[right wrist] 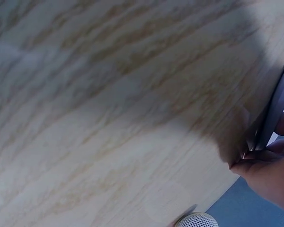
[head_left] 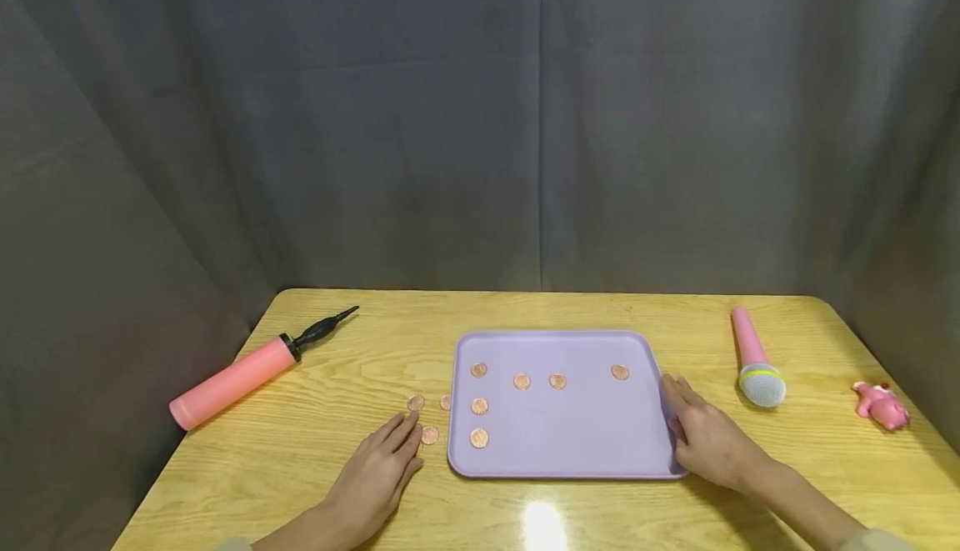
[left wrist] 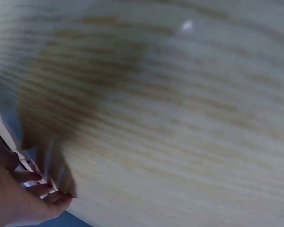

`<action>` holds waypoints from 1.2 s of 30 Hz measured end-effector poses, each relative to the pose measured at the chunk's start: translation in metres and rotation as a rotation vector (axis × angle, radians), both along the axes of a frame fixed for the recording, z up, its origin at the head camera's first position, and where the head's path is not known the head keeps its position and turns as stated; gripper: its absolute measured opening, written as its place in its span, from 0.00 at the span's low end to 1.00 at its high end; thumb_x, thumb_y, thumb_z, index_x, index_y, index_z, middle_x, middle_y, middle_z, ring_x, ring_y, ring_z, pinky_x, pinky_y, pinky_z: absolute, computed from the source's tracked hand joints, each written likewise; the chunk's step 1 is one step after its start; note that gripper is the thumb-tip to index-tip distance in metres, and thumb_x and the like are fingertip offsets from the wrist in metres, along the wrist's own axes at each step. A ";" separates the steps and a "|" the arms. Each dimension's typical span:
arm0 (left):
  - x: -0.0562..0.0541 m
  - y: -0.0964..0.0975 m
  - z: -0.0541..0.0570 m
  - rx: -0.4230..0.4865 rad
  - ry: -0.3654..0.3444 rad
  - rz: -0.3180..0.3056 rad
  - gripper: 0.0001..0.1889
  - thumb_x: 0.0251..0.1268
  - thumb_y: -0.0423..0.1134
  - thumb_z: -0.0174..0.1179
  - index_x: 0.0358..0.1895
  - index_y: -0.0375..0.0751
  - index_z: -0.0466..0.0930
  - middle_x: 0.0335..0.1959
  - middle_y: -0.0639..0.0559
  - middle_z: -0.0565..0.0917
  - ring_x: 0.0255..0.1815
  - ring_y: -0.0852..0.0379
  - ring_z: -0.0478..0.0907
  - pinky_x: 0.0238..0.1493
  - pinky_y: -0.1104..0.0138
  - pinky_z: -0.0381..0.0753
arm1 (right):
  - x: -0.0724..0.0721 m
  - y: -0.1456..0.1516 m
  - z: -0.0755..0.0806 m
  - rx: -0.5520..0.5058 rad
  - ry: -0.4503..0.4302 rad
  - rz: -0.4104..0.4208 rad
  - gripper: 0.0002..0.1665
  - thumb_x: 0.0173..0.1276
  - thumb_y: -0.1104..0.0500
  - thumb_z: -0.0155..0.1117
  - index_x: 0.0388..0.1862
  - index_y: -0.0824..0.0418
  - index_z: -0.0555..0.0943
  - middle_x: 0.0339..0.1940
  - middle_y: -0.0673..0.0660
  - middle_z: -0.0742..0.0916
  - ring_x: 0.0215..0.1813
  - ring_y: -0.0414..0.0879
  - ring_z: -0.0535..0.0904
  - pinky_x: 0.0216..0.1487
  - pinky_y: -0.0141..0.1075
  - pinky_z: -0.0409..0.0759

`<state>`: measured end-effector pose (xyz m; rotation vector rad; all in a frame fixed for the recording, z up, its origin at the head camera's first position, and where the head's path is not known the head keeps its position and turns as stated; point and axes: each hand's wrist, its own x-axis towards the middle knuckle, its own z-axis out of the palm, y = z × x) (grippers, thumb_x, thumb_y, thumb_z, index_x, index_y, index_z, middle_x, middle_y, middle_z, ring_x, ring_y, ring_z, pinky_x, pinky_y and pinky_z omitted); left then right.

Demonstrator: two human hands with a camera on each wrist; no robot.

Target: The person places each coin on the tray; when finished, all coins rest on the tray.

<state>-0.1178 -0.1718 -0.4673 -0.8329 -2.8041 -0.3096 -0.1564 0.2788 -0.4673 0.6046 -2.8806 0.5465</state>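
A lilac tray (head_left: 577, 443) lies on the wooden table with several copper-coloured coins (head_left: 479, 406) spread flat in it, most toward its left half. Its right rim is gripped by my right hand (head_left: 712, 443), thumb on the inner side and fingers on the outer. In the right wrist view those fingers (right wrist: 255, 168) curl at the tray's dark edge (right wrist: 274, 104). Left of the tray, my left hand (head_left: 375, 480) lies low over the table, fingers extended, fingertips right at some loose coins (head_left: 430, 434). The palm hides part of the table beneath it.
A pink hand pump (head_left: 236, 380) with a black nozzle lies at the table's left edge. To the right are a pink toy microphone (head_left: 753, 363) and a small pink figurine (head_left: 882, 406). A grey curtain (head_left: 420, 159) hangs behind the table (head_left: 600, 513).
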 end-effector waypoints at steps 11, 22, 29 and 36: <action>-0.015 -0.005 0.004 0.117 0.044 0.044 0.10 0.52 0.37 0.73 0.33 0.44 0.80 0.29 0.58 0.75 0.34 0.59 0.72 0.35 0.65 0.75 | 0.002 0.002 -0.003 0.011 0.011 -0.009 0.36 0.59 0.72 0.59 0.65 0.84 0.62 0.64 0.81 0.69 0.65 0.74 0.65 0.58 0.61 0.69; -0.037 -0.014 0.037 0.249 -0.506 0.064 0.07 0.58 0.33 0.68 0.27 0.39 0.79 0.24 0.55 0.77 0.23 0.60 0.68 0.23 0.70 0.68 | 0.000 -0.002 -0.002 0.009 -0.001 0.001 0.35 0.59 0.72 0.58 0.64 0.86 0.62 0.64 0.82 0.68 0.65 0.75 0.64 0.59 0.60 0.68; -0.049 0.003 0.054 0.294 -0.506 0.111 0.11 0.65 0.26 0.59 0.23 0.38 0.77 0.19 0.53 0.77 0.14 0.63 0.61 0.16 0.73 0.59 | 0.001 -0.004 -0.003 0.021 -0.010 0.007 0.36 0.57 0.73 0.58 0.64 0.86 0.62 0.63 0.83 0.68 0.65 0.75 0.64 0.60 0.60 0.67; -0.062 0.061 0.069 0.197 -0.405 0.052 0.15 0.60 0.24 0.60 0.17 0.41 0.73 0.20 0.54 0.79 0.17 0.63 0.68 0.18 0.71 0.66 | 0.001 -0.003 0.002 0.029 -0.009 0.003 0.36 0.57 0.73 0.58 0.64 0.86 0.62 0.63 0.82 0.68 0.65 0.75 0.64 0.60 0.60 0.67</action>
